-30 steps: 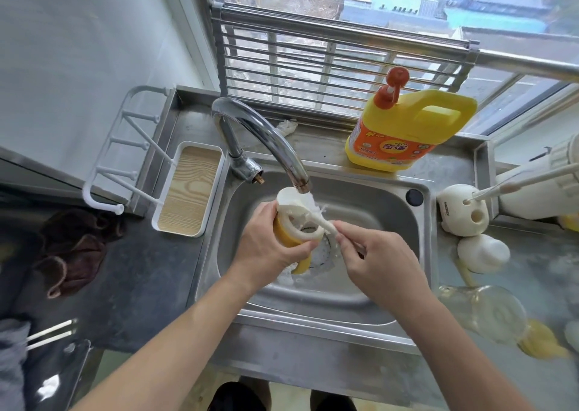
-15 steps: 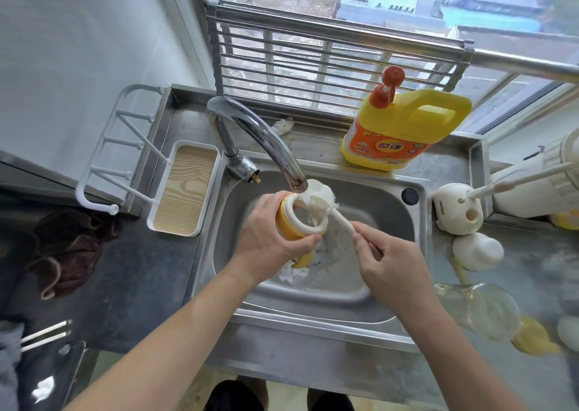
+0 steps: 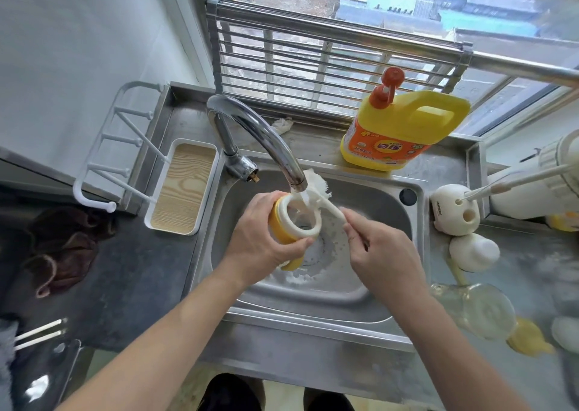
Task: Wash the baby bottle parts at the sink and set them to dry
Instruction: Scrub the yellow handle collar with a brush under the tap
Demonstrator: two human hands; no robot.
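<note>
Sensibly, left hand [image 3: 260, 243] grips the bottle part [image 3: 289, 222] mouth-up beneath the faucet [image 3: 266, 141], likely to catch water; right hand [image 3: 383, 254] pinches the brush [image 3: 316, 186].

The yellow bottle part [image 3: 280, 222] with a wide white rim was tilted, its open mouth turned up and to the right, gripped in the left hand [image 3: 260, 244] over the sink [image 3: 385, 294] basin just under the faucet [image 3: 260, 135] spout; the white brush [image 3: 316, 188] lay across that rim, bristle head beside the spout, thin handle pinched in the right hand [image 3: 379, 254]. On the table right of the sink a clear bottle [image 3: 479, 310] lay on its side; a white dome cap [image 3: 473, 251] stood just behind it; a yellow piece [image 3: 526, 338] lay at the bottle's near end.
</note>
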